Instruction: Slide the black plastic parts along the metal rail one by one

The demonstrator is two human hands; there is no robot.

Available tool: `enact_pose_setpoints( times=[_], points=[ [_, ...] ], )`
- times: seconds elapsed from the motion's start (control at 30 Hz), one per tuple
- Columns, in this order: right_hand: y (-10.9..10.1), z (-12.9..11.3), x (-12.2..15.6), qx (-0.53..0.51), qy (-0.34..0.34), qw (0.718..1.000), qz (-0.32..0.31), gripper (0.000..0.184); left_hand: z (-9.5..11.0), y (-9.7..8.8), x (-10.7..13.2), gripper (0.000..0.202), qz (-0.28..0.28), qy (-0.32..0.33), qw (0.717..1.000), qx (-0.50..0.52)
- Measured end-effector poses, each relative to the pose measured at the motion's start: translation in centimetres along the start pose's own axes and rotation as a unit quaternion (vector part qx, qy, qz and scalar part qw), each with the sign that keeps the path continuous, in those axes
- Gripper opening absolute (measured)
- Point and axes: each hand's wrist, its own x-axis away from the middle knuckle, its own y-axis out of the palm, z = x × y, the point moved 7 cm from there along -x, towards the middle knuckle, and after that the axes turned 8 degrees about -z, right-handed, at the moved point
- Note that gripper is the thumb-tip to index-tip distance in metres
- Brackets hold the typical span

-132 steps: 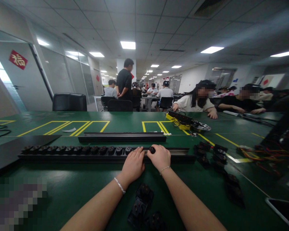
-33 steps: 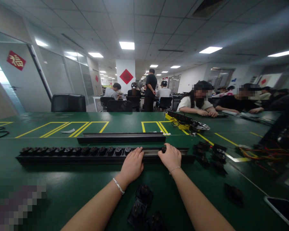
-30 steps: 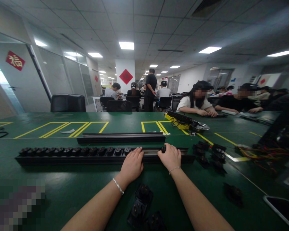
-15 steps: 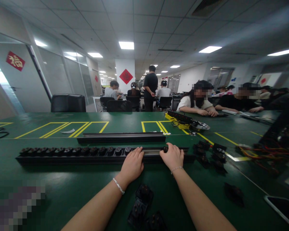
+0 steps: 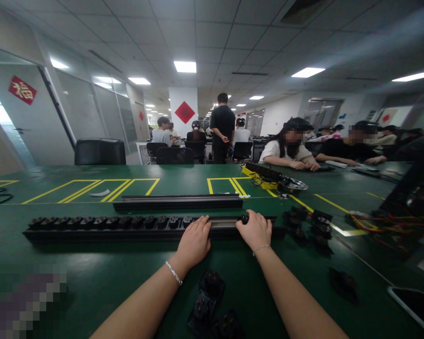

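A long black channel rail lies across the green table. Small black modules with round tops sit in a row along its left and middle part. My left hand is closed over the rail at the right end of that row, fingers together; what lies under the palm is hidden. Farther right, my right hand pinches one black module at the rail's open groove, mostly covered by the fingers. Between the two hands a bare strip of the groove shows.
A second black rail lies behind. Loose modules lie near me and right of the rail. Farther back are a power strip and a metal dish. A phone-like device lies at right. People sit across the table.
My right hand has shifted slightly to the right along the rail with the module in its fingers. My left hand stays in place.
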Motion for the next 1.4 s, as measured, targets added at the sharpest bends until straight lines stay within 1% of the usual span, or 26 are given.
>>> enact_pose_setpoints(
  times=[0.47,0.67,0.9,1.23,1.4],
  points=[
    [-0.1,0.4,-0.2,-0.008,0.006,1.000,0.011,0.049,0.0,-0.1,0.0,0.045,-0.001,-0.001,1.000,-0.003],
    [-0.3,0.7,-0.4,-0.009,0.015,1.000,0.001,0.048,0.1,-0.1,0.0,0.045,-0.003,0.002,1.000,-0.001],
    [-0.4,0.8,-0.4,-0.001,0.008,1.000,0.006,0.047,0.0,0.1,0.0,0.045,-0.003,0.001,1.000,0.000],
    [-0.5,0.9,-0.6,-0.014,0.008,1.000,-0.007,0.045,0.0,-0.1,-0.1,0.045,-0.005,-0.003,1.000,-0.004],
    [-0.6,1.6,-0.5,-0.005,0.024,1.000,0.010,0.047,0.0,0.0,-0.1,0.045,-0.004,0.000,1.000,-0.001]
  ],
)
